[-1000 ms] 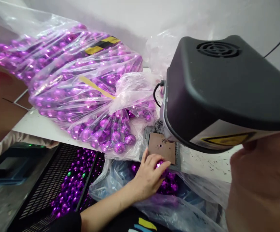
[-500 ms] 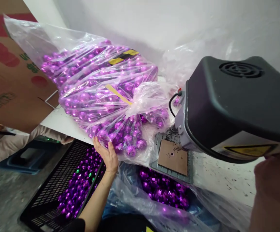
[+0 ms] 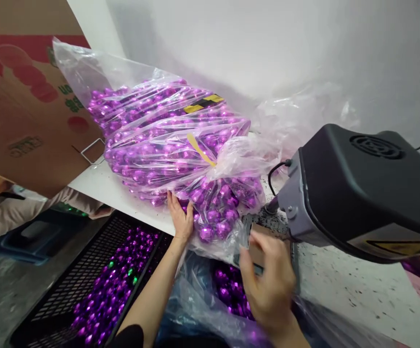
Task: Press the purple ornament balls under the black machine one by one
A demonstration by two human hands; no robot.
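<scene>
Clear crinkly plastic bag (image 3: 148, 130) of shiny faceted purple balls (image 3: 213, 216), ctr-left of frame on white counter (image 3: 344, 285); long axis upper L to lower R, loose film end pointing upper L. L hand (image 3: 182, 220) at its lower edge, thumb spread wide; R hand (image 3: 272, 280) blurred, half-curled, can't tell if holding anything, partly hiding brown plate (image 3: 256, 254).

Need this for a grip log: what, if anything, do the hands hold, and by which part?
The left hand touches the lower edge of the clear bag; whether it grips cannot be told. No object shows in the blurred right hand.
</scene>
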